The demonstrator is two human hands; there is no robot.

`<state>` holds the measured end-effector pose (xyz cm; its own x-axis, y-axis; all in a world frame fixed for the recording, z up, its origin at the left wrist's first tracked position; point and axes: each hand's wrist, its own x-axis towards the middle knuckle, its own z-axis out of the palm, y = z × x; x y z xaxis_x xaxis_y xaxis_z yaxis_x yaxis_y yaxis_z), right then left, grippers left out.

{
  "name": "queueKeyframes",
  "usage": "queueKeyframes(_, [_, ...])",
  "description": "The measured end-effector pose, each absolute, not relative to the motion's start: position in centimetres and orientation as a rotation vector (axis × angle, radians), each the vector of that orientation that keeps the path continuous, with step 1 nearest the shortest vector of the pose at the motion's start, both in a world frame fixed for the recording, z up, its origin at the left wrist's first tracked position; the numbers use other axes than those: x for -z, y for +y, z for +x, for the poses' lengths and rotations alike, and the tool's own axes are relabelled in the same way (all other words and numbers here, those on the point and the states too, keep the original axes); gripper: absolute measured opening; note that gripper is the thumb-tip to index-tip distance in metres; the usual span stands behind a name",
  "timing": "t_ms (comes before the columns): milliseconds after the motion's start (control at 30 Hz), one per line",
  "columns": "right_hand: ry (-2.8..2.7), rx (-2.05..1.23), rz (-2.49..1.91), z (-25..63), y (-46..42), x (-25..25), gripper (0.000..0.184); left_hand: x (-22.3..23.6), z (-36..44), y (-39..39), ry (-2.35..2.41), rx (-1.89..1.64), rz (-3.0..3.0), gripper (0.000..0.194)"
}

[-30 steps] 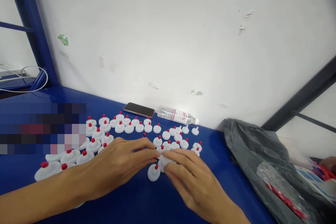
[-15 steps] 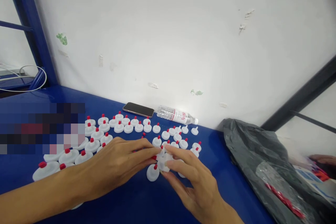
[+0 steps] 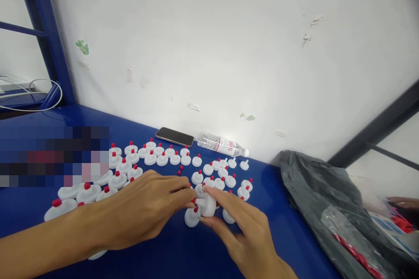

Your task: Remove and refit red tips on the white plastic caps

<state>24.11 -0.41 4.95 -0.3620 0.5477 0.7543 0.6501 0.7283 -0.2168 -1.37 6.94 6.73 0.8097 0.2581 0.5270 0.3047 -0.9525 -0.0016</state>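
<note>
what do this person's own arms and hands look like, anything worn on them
Both the left hand and the right hand are bare, with slender fingers and no gloves. No sleeve covers the visible left forearm. I see no watch, bracelet or ring; nails are too small to describe.

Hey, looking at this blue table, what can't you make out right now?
In the head view:
How the red tip meets the white cap in the right hand: the left hand's fingers partly cover it.
Most of another cap: the left forearm hides it.
Whatever lies behind the pixelated patch.
Small print on the bottle label: too small.
A co-worker's hand: cut off by the right edge.
</note>
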Motion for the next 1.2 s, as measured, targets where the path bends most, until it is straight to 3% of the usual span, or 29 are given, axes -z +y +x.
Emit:
queueKeyframes(367, [-2.070, 0.450, -0.712, 23.6, -0.9, -4.9, 0.052, -7.3, -1.1, 5.6, -0.501, 0.957, -3.028, 0.032])
queueKeyframes(700, [-2.208, 0.724, -0.777, 24.1, -1.2, -4.4, 0.041, -6.5, -1.2, 5.4, -0.524, 0.985, -3.070, 0.036])
queueKeyframes(1000, [-2.095, 0.569, -0.958, 24.7, -0.3, -6.1, 0.039, -8.2, -1.0, 7.5, -0.660, 0.833, -3.003, 0.031])
queueKeyframes(1133, [-1.795, 0.525, -1.213, 28.8, 1.1, -7.1, 0.023, -8.2, -1.9, 9.8, -0.849, 0.791, -2.895, 0.036])
queueKeyframes(1200, [-1.599, 0.394, -1.393, 31.3, 1.9, -7.2, 0.024, -8.0, -2.2, 10.6, -0.929, 0.783, -2.852, 0.038])
